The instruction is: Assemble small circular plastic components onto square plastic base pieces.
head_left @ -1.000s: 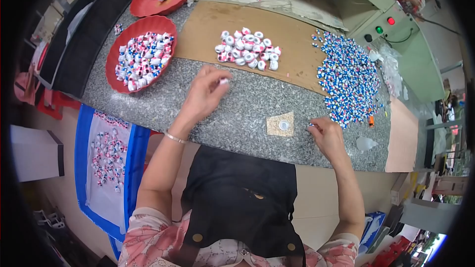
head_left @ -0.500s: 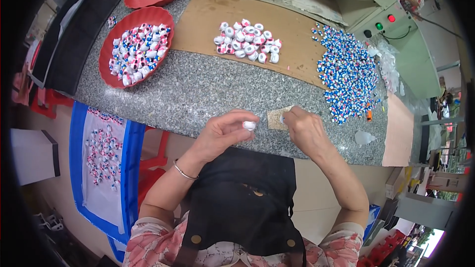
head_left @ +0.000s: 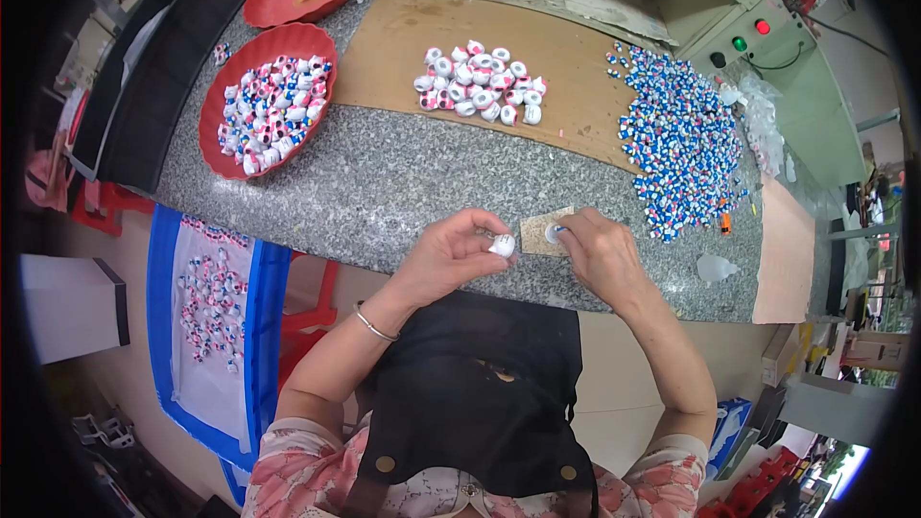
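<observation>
My open room is the bare stretch of speckled grey surface (head_left: 384,173), running from ten o'clock of my left grip (head_left: 443,254) round to twelve, as far as the near edge of the brown cardboard (head_left: 379,67). The surface's front edge slants across my view from nine toward four, passing under both forearms, with the black apron (head_left: 480,393) beyond it at six. The scalloped red bowl (head_left: 207,125) of small figures bounds me at ten, and the blue-and-white heap (head_left: 681,144) of little parts at two. A cluster of white pieces (head_left: 480,86) sits on the cardboard at twelve, well apart from both grips. From my right grip (head_left: 604,251), a translucent plastic piece (head_left: 715,269) lies at three.

My left grip is clamped on a rounded white piece (head_left: 502,247), pinched between thumb and fingers at its three o'clock side, near the front edge. Just past that piece, around two, lies the tan pad (head_left: 534,235) with a small pale disc (head_left: 552,233) on it. My right grip's fingertips are at the disc, which sits at their nine o'clock; I cannot tell whether they are closed on anything.
</observation>
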A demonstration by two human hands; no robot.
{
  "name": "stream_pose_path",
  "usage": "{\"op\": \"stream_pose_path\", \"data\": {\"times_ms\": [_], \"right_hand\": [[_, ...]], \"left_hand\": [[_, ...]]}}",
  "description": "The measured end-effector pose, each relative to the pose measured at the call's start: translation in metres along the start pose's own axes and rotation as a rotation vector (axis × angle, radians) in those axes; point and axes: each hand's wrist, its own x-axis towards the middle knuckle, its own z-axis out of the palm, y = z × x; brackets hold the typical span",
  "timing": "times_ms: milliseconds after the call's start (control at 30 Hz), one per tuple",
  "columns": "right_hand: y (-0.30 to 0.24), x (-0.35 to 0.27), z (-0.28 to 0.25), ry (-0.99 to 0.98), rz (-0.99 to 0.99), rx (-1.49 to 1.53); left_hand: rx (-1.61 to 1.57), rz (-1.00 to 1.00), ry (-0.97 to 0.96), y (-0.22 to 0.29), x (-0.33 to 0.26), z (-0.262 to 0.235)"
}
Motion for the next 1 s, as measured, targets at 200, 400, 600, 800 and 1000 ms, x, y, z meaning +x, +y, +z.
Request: {"op": "stream_pose_path", "data": {"times_ms": [200, 400, 600, 800, 1000], "right_hand": [[-0.007, -0.014, -0.001, 0.161, 0.396, 0.62], [-0.015, -0.025, 0.001, 0.152, 0.571, 1.188], [-0.017, -0.028, 0.004, 0.106, 0.591, 1.259], [-0.025, -0.03, 0.001, 0.034, 0.564, 1.238], [-0.03, -0.034, -0.009, 0.094, 0.283, 0.87]], "left_hand": [[0.262, 0.083, 0.05, -0.013, 0.018, 0.015], [0.166, 0.212, 0.072, -0.027, 0.025, 0.025], [0.756, 0.443, 0.097, -0.02, 0.025, 0.031], [0.918, 0.638, 0.11, -0.022, 0.02, 0.036], [0.656, 0.235, -0.116, -0.002, 0.018, 0.028]]}}
